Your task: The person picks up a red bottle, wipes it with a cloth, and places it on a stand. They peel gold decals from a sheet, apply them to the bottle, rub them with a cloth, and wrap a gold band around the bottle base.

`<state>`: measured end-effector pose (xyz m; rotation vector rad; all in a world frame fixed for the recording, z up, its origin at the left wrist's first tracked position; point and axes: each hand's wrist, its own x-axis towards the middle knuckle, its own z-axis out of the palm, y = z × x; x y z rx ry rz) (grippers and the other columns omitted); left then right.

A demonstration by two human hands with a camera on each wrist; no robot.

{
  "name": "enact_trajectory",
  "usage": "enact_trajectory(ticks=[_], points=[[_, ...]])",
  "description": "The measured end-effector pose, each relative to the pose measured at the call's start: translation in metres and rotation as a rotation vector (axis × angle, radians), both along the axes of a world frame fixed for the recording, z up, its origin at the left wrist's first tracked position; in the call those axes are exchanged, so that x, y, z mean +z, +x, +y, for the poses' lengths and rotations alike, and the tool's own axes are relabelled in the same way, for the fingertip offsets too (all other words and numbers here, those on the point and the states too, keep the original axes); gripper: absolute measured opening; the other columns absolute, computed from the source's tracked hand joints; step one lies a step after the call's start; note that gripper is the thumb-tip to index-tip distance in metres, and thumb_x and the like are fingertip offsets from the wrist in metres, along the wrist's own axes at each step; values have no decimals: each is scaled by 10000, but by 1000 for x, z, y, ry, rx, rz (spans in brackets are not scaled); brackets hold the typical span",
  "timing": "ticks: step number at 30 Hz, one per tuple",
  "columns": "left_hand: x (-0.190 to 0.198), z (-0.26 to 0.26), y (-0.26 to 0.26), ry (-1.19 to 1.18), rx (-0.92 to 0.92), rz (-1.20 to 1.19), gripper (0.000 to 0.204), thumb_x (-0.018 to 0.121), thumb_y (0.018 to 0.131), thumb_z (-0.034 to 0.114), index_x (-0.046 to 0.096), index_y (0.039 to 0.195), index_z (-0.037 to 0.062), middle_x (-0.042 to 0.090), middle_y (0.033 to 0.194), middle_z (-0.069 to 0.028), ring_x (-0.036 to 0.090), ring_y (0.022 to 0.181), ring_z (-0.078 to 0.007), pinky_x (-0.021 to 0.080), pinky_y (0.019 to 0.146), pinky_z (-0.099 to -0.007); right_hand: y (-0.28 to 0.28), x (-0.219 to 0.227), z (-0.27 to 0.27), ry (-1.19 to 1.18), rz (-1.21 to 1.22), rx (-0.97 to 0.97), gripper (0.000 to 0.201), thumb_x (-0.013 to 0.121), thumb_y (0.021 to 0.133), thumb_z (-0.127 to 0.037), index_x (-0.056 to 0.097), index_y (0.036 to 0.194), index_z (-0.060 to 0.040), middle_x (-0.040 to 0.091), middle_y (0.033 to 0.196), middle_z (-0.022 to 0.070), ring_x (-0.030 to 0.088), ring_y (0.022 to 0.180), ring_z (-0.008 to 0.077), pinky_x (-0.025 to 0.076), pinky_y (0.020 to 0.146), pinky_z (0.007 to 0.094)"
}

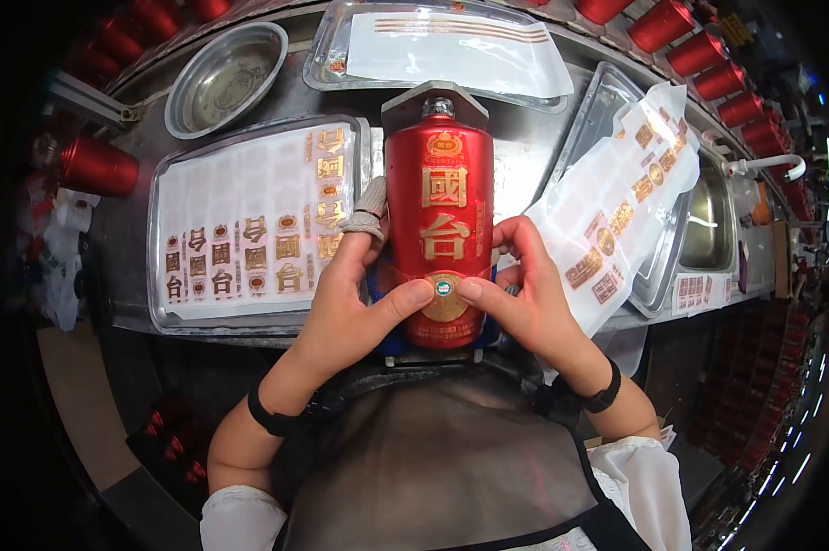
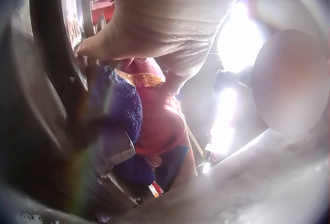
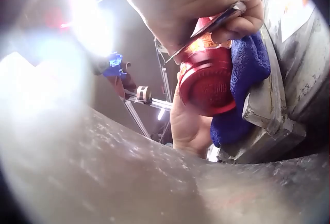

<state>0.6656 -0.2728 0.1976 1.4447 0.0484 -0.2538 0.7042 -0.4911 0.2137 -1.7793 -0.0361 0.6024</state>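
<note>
A red bottle (image 1: 403, 188) with gold characters lies on its back, cap away from the body, on a metal stand (image 3: 260, 108) padded with blue cloth (image 3: 250, 62). Both thumbs press on the round gold label (image 1: 444, 309) near its base. The left hand (image 1: 345, 298) holds the bottle's left side, its fingers partly hidden; pale covers sit on some fingertips. At the right side, the right hand (image 1: 545, 298) has its fingers curled round a thin metal tool (image 3: 215, 24), seen in the right wrist view. In the left wrist view the bottle's base (image 2: 157, 126) faces the camera.
Left of the bottle is a tray (image 1: 155, 248) with a sheet of gold decals. Another tray (image 1: 322, 60) with a sheet lies behind, beside a metal bowl (image 1: 180, 96). A decal sheet (image 1: 561, 216) overlaps a right-hand tray; beyond are a sink (image 1: 713, 225) and red bottles.
</note>
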Motion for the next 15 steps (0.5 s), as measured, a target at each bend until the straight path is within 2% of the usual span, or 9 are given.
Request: enact_trajectory(ticks=[3,6,12,15], points=[[0,-2,0,-7,10,12,713,761,889,207,376,1429,-54,502,1389,-155,470,1308,-219,356,1109,-362,-1,-6,1,66,-11,-44,540,836,795,-352,489,1072,-44,555,1001,52,521,747,70,439,604,225],[-2,-3,0,-35,17,13,717,761,890,215,374,1430,-53,501,1391,-156,472,1306,-219,356,1108,-362,0,-5,0,24,-19,-16,547,834,794,-364,489,1072,-43,555,998,49,521,782,80,444,627,237],[-1,-2,0,-21,7,1,751,758,891,263,352,1437,-55,486,1397,-157,457,1310,-215,345,1114,-362,-1,-11,-1,61,-29,-13,534,824,803,-358,484,1078,-51,551,1001,41,510,768,68,444,634,229],[-7,2,-5,-17,-14,-22,849,771,876,242,275,1495,-60,413,1479,-183,389,1388,-246,294,1155,-376,1,-6,-9,129,149,-8,588,833,787,-354,484,1150,-50,551,1062,44,486,740,47,444,637,216]])
